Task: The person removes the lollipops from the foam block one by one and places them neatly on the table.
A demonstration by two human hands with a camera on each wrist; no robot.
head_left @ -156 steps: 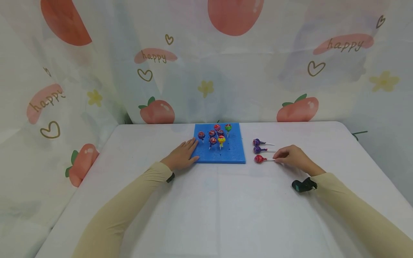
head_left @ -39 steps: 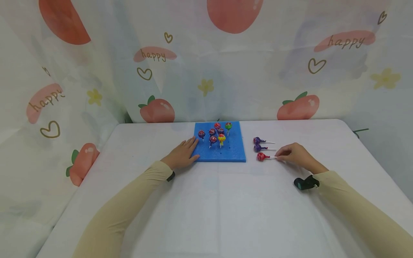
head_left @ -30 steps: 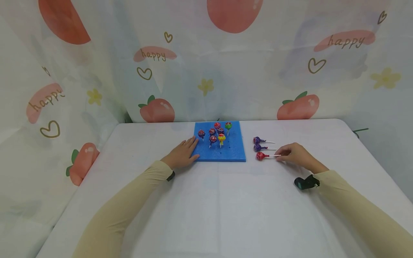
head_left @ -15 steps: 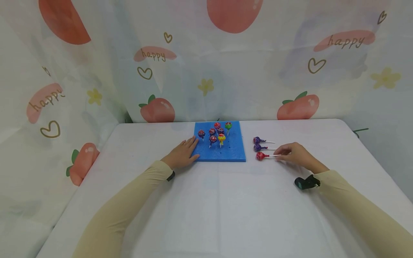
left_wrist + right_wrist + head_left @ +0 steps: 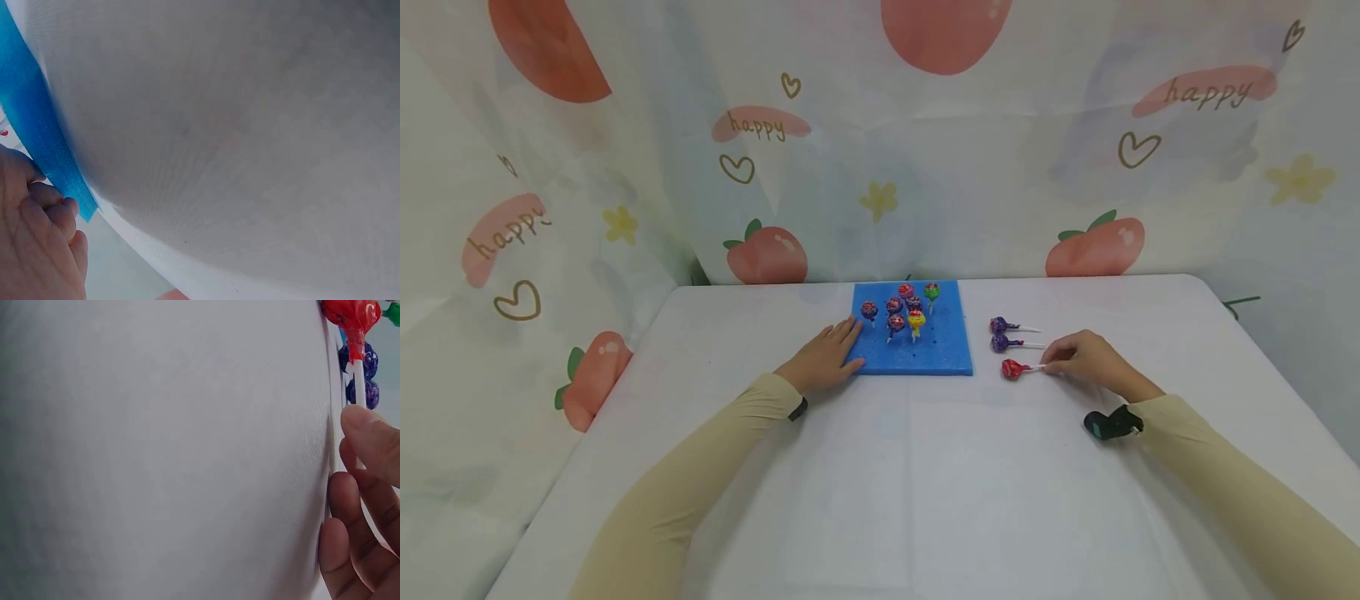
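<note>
In the head view my left hand (image 5: 823,358) rests flat with straight fingers at the left edge of a blue board (image 5: 951,350). Several wrapped lollipops stand upright on their sticks in that board, among them a yellow one (image 5: 916,322) and a green one (image 5: 932,291). My right hand (image 5: 1086,364) pinches the white stick of a red lollipop (image 5: 1012,369) between thumb and forefinger, its wrapped head pointing left. The right wrist view shows this grip up close, with the thumb (image 5: 369,434) over the stick and the red head (image 5: 353,314) beyond it.
Two purple lollipops, a farther one (image 5: 997,325) and a nearer one (image 5: 1000,342), lie side by side just beyond the red one. All of this is on a white-covered table (image 5: 910,483). A printed curtain (image 5: 970,183) hangs along the table's back and left sides.
The red lollipop has shifted slightly right and toward me over the last half second, and less of its stick shows outside my fingers. The left hand and board stay put.
</note>
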